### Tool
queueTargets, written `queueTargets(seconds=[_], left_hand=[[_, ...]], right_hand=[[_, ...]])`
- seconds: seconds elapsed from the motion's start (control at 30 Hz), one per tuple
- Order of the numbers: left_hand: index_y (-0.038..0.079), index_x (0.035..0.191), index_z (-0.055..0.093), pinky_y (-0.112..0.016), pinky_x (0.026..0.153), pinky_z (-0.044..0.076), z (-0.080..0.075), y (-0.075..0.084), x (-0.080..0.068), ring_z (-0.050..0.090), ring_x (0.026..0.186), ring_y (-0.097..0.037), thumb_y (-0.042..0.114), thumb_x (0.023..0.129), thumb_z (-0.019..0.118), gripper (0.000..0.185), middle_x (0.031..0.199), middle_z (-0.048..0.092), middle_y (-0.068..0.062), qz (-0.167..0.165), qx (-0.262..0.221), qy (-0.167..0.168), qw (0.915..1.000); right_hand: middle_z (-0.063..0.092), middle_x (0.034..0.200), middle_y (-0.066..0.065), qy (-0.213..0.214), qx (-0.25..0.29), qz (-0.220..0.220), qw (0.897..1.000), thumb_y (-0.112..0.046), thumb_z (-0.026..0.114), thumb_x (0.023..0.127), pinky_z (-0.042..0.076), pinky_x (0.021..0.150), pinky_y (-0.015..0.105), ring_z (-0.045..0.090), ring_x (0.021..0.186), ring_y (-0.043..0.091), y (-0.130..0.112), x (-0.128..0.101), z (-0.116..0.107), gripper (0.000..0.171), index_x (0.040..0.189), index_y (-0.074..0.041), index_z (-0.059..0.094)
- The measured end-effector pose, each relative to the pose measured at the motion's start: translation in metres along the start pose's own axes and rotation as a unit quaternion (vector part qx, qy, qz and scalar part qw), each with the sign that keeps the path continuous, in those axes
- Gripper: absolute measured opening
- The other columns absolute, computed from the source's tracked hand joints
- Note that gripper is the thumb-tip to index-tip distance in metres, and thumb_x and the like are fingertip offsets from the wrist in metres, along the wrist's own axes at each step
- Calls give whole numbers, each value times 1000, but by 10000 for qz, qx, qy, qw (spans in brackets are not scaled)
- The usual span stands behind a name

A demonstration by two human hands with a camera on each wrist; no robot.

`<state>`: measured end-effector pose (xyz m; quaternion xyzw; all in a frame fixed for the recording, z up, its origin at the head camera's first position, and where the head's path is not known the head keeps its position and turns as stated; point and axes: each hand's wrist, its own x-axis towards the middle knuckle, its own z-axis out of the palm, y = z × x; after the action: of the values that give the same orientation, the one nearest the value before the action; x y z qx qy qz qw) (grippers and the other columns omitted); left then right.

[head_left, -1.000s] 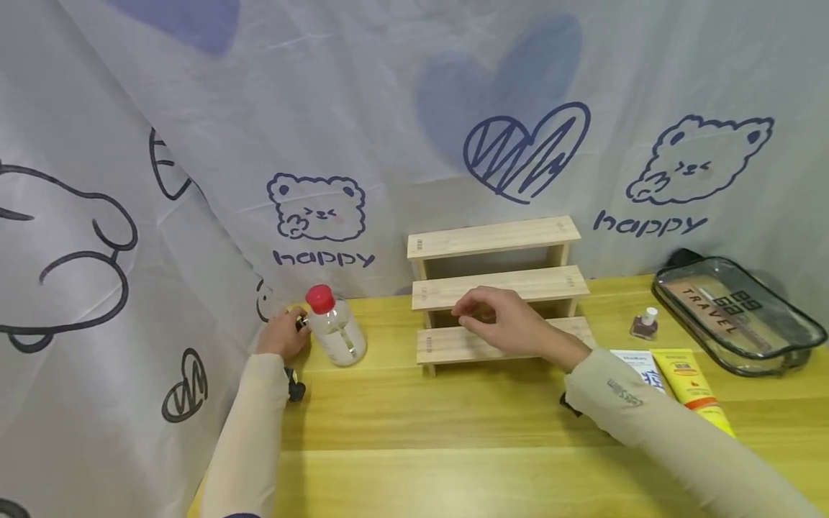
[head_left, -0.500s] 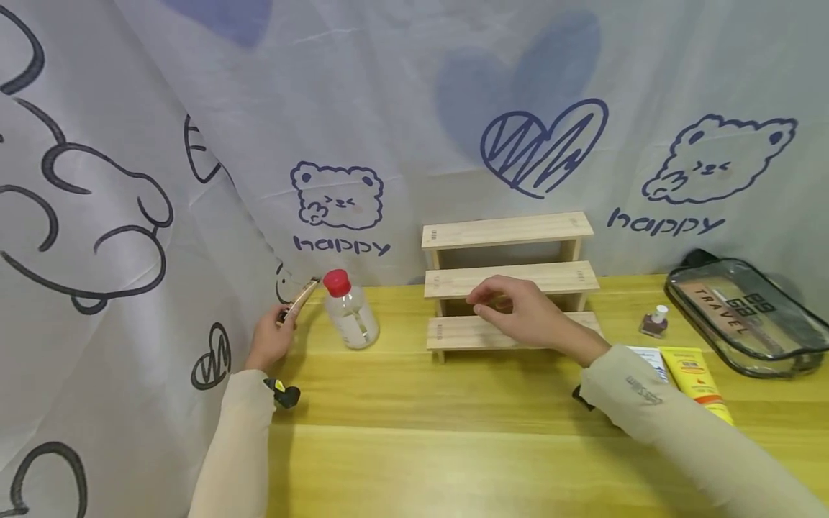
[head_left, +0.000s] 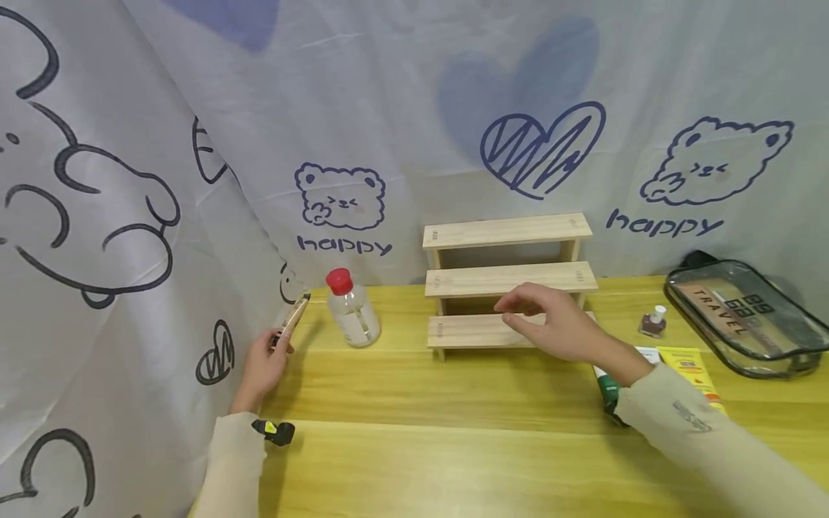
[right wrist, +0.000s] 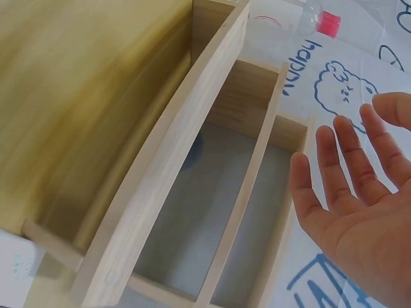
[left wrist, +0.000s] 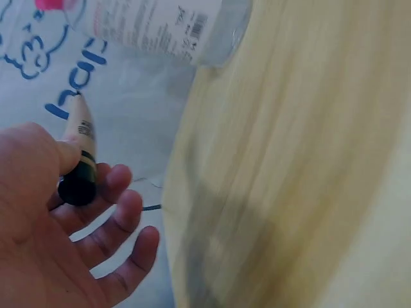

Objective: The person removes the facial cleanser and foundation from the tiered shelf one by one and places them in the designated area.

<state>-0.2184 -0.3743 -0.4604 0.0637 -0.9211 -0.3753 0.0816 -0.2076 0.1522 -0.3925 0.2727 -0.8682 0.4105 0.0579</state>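
Holding a slim beige tube with a black cap (head_left: 291, 324) near the tabletop's left edge.
Left hand (head_left: 262, 363) pinches it; right hand (head_left: 563, 327), fingers relaxed and empty, hovers over the bare three-step wooden shelf (head_left: 508, 280).

On the table stand one three-step wooden shelf (head_left: 508, 280), one red-capped bottle (head_left: 352, 313), one nail-polish bottle (head_left: 653, 322) and one clear pouch (head_left: 745, 316).
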Motion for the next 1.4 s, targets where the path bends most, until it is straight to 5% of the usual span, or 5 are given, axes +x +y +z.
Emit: queueTargets(seconds=[0.33,0.57,0.97,1.23,1.4], left_hand=[[-5,132,60,-26,57,43,17,15,-64,49,63,-11,29,121,40,40,98,71,-18,-89,-571,-1047,9928],[-7,129,61,-23,58,41,52,39,-97,46,64,-11,26,122,35,43,88,67,-12,7,-1644,-1815,9695],[-16,131,49,-18,58,38,139,112,-132,44,62,-2,31,122,29,52,83,69,8,150,-3667,-4029,8384],[-14,133,50,-18,61,45,179,152,-168,51,62,-1,31,121,33,50,84,73,8,-129,-3865,-5002,7748],[-17,148,43,-16,64,48,191,174,-186,56,66,1,38,121,33,63,88,77,11,-409,-4049,-5494,7297]], right_hand=[[79,124,6,199,37,219,9996,-15,68,109,63,99,38,75,113,24,9,-24,-16,17,124,-12,76],[78,125,7,284,-70,417,9987,-14,66,110,63,98,36,72,118,27,14,-37,-23,16,122,-11,77],[77,128,12,479,-126,780,9957,-19,67,110,57,94,16,66,113,2,39,-64,-35,21,127,-9,76],[77,130,15,528,-208,1137,9919,-24,64,112,54,90,11,62,108,-9,53,-78,-43,27,131,-8,74],[77,129,19,591,-259,1228,9903,-21,64,112,62,92,22,73,114,19,67,-75,-45,27,132,-5,73]])
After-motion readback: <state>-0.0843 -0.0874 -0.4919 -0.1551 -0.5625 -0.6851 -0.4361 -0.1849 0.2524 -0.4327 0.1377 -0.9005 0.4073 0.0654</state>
